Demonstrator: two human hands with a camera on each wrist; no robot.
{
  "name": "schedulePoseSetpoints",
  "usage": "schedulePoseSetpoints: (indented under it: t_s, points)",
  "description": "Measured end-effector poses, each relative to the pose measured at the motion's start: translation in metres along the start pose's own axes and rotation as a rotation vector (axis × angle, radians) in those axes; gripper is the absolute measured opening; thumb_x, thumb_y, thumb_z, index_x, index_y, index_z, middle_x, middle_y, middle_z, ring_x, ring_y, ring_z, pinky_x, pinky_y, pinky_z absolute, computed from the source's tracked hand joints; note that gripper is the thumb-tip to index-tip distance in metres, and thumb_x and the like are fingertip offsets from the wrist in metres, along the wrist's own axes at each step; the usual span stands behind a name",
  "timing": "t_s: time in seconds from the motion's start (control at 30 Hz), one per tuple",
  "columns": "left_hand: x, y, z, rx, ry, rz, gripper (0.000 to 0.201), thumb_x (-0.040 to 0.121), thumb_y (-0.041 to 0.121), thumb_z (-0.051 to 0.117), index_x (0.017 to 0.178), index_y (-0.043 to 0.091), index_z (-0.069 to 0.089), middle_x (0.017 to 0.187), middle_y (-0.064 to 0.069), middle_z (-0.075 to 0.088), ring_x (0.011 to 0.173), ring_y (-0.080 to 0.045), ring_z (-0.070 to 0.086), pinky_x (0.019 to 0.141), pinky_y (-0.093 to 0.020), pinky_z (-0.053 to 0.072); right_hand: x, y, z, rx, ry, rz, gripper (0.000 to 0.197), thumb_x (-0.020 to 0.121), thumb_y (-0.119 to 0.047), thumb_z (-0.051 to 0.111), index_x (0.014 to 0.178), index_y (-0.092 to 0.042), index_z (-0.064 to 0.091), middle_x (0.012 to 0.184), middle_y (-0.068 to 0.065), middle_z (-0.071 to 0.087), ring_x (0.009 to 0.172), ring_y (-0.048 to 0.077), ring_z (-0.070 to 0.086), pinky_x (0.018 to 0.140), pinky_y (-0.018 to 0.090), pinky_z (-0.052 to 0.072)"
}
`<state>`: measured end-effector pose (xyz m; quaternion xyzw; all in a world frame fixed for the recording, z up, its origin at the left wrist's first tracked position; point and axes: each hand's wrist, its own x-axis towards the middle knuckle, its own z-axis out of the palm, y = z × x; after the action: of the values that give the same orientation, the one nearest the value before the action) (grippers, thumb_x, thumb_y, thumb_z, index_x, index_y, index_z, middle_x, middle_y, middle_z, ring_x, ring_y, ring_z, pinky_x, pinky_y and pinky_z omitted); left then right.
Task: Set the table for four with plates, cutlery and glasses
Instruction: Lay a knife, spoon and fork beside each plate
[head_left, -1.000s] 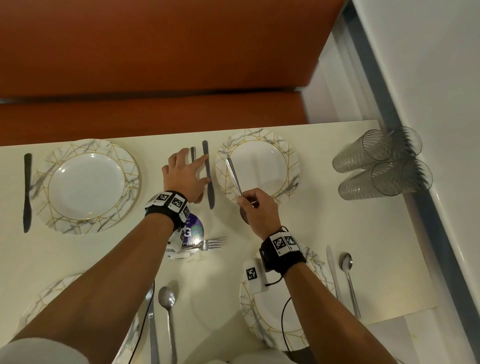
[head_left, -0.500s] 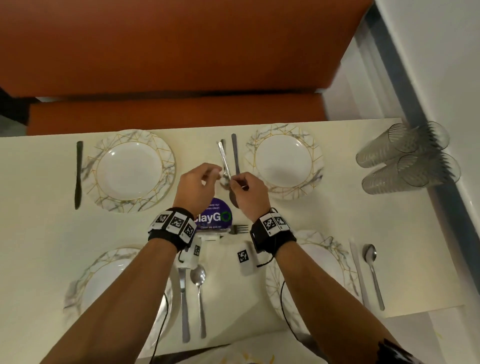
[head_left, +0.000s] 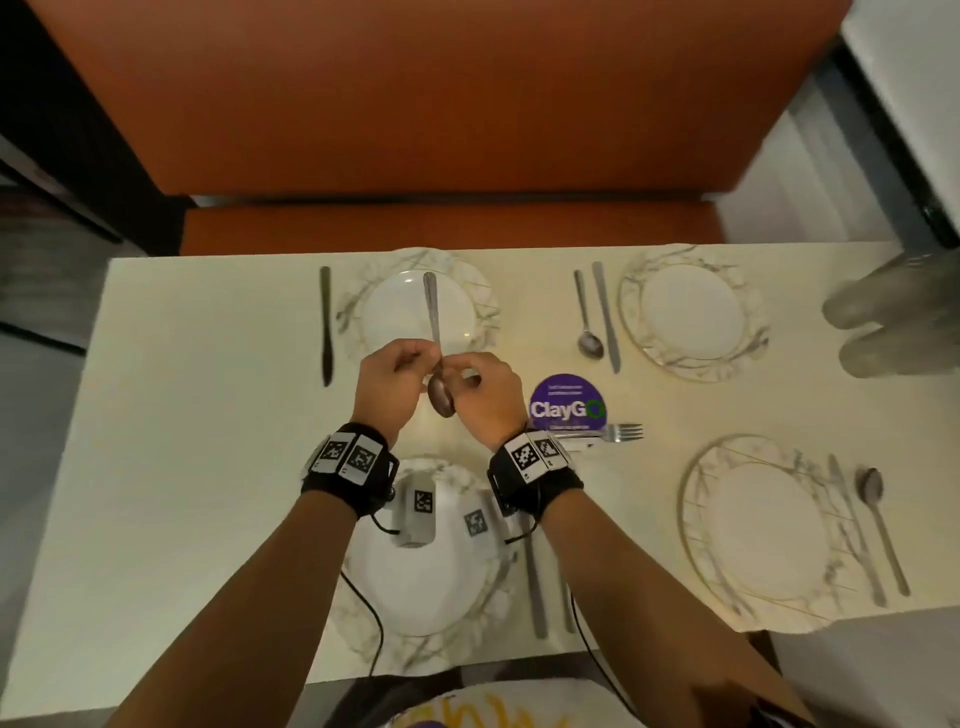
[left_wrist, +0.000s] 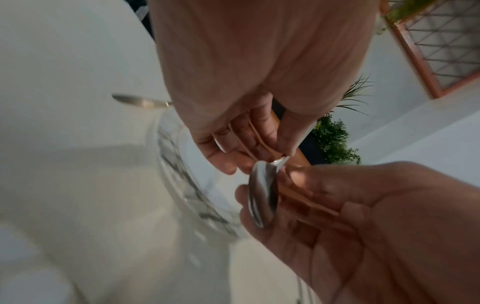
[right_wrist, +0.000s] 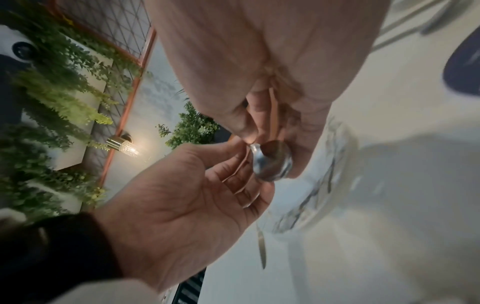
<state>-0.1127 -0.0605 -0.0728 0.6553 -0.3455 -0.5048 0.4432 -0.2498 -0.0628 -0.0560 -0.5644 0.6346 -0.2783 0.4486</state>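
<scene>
A metal spoon hangs in the air over the near rim of the far left plate, handle pointing away and bowl toward me. My left hand and right hand meet at its neck. In the left wrist view my left hand pinches the spoon just above the bowl. In the right wrist view my right hand pinches the spoon at the same place. A knife lies left of that plate.
The far right plate has a spoon and knife on its left. Two near plates carry cutlery beside them. A fork lies by a purple sticker. Glasses lie at the right edge.
My right hand carried the spoon left from the far right plate. My left hand left the cutlery there and joined it. Both now hold the spoon over the far left plate.
</scene>
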Motion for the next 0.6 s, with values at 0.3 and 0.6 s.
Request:
schedulePoseSetpoints:
  t_s: [0.3, 0.6]
  points:
    - [0.06, -0.03, -0.143, 0.341, 0.148, -0.117, 0.012, 0.097, 0.018, 0.067, 0.103, 0.013, 0.076, 0.103, -0.008, 0.076, 0.098, -0.028, 0.072, 0.095, -0.044, 0.059, -0.022, -0.014, 0.076, -0.027, -0.081, 0.038, 0.017, 0.092, -0.011, 0.064, 0.1, -0.021, 0.075, 0.112, -0.004, 0.062, 0.079, 0.017, 0.067, 0.085, 0.026, 0.055]
    - [0.105, -0.031, -0.165, 0.793, 0.105, -0.133, 0.018, 0.096, 0.016, 0.063, 0.086, 0.016, 0.079, 0.1, -0.01, 0.077, 0.089, -0.033, 0.068, 0.072, -0.03, 0.048, -0.008, 0.001, 0.069, -0.054, 0.007, 0.114, 0.026, 0.09, -0.011, 0.059, 0.091, -0.032, 0.074, 0.103, -0.009, 0.07, 0.085, 0.018, 0.07, 0.087, 0.037, 0.056]
